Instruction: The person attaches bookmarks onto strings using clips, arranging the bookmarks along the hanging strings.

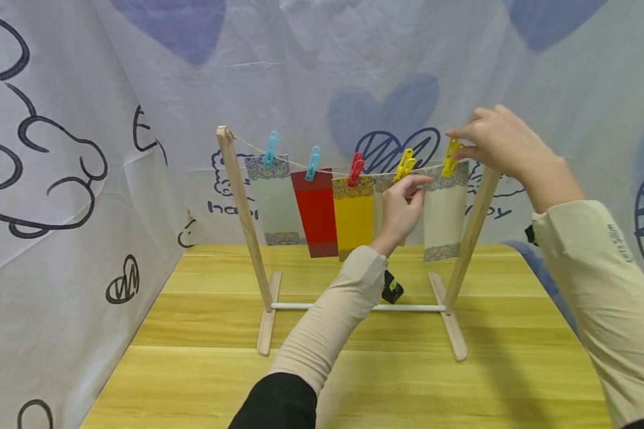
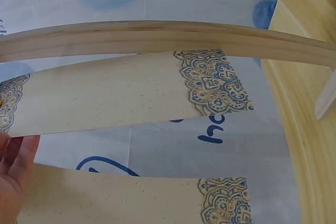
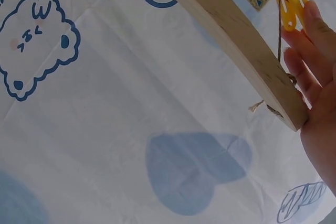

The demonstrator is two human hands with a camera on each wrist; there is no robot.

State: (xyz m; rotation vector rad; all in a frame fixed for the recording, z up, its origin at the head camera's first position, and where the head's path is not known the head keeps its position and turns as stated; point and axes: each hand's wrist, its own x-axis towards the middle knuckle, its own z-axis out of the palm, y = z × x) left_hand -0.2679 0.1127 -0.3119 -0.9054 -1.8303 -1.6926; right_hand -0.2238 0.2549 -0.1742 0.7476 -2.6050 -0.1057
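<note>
At the right end of the string (image 1: pixel 432 168), my right hand (image 1: pixel 496 143) pinches a yellow clothespin (image 1: pixel 451 158) between thumb and fingers. The clothespin sits over the patterned top of a cream paper strip (image 1: pixel 442 217). My left hand (image 1: pixel 401 210) holds that strip's upper left edge with its fingertips, as the left wrist view also shows at the strip's lace-print end (image 2: pixel 11 103). Another yellow clothespin (image 1: pixel 405 164) is just above the left hand, on a second cream strip (image 2: pixel 115 198) partly hidden by this hand. Beside the right palm is the wooden post's top (image 3: pixel 286 103).
Further left hang a yellow strip (image 1: pixel 354 214) under a red clothespin (image 1: pixel 356 169), a red strip (image 1: pixel 315 214) and a pale strip (image 1: pixel 275 202) under blue clothespins (image 1: pixel 312 163). The wooden rack (image 1: pixel 247 232) stands on the table (image 1: pixel 204 369). A small black object (image 1: pixel 392 288) lies behind its white bar.
</note>
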